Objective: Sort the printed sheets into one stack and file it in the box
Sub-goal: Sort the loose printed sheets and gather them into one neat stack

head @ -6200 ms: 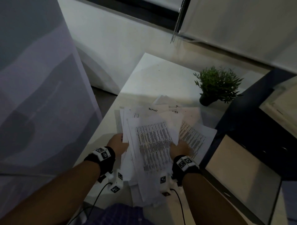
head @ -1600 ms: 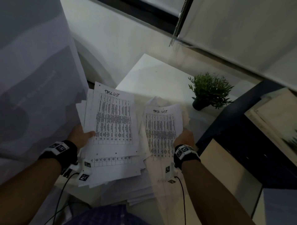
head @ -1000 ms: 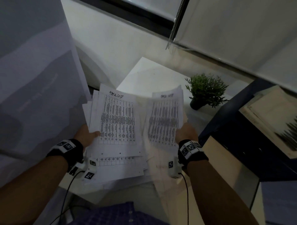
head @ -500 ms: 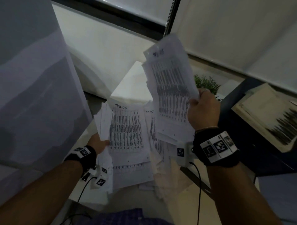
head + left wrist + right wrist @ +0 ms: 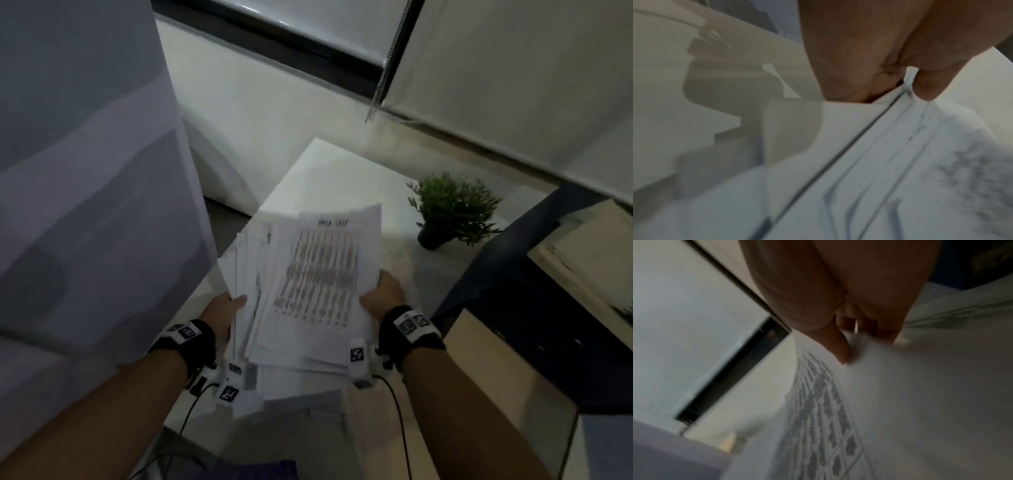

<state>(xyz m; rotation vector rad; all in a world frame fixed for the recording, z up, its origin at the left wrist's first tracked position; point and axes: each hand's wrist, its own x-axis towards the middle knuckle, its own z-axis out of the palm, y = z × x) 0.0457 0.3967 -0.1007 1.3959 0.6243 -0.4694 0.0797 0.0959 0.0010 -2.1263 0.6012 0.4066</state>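
Note:
A loose stack of printed sheets point(image 5: 308, 291) with table print on top is held over the white table point(image 5: 335, 171). My left hand point(image 5: 224, 310) grips its left edge, thumb over the paper; in the left wrist view the sheets point(image 5: 869, 162) sit pinched between thumb and fingers point(image 5: 849, 65). My right hand point(image 5: 383, 294) holds the right edge; in the right wrist view its thumb point(image 5: 838, 345) presses on the top printed sheet point(image 5: 900, 402). A dark blue box point(image 5: 513, 325) stands at the right, with a tan board point(image 5: 496, 394) in front.
A small potted plant point(image 5: 452, 212) stands on the table beyond the sheets. A grey panel point(image 5: 85, 171) rises on the left. A window blind point(image 5: 513, 68) and its cord hang at the back. Tan boards point(image 5: 589, 246) lie on top of the box.
My right hand came down from its raised position and laid its sheets onto the pile in my left hand. Both hands now hold one joined stack.

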